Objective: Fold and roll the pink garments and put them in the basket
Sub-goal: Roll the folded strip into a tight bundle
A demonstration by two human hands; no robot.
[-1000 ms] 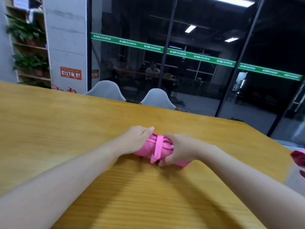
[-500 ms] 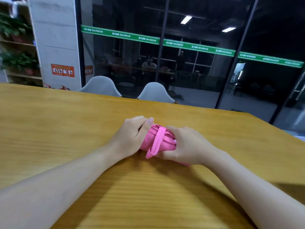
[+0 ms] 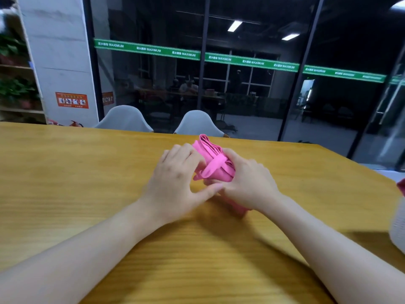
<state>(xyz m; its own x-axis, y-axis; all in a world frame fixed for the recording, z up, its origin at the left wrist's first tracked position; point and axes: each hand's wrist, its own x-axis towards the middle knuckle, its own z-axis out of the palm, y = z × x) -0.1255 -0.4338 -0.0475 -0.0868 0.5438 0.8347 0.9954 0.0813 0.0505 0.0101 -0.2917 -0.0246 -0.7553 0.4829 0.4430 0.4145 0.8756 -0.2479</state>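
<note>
Centrally, we logged one rolled bright-pink fabric garment (image 3: 213, 163) on the yellow wood-grain table (image 3: 65, 172), its far end lifted toward twelve o'clock, a pink strap crossing its middle. Our left hand (image 3: 177, 183) cupped the roll from nine o'clock, fingers curled against the cloth, thumb reaching under toward the right hand. Our right hand (image 3: 247, 183) gripped it from three o'clock, fingers wrapped over the strap side. At four o'clock, at the frame's edge, we noted a white woven basket (image 3: 397, 229), partly visible, with a scrap of pink cloth (image 3: 401, 186) above it. Two white moulded chairs (image 3: 125, 119) stood beyond the table at twelve o'clock.
</note>
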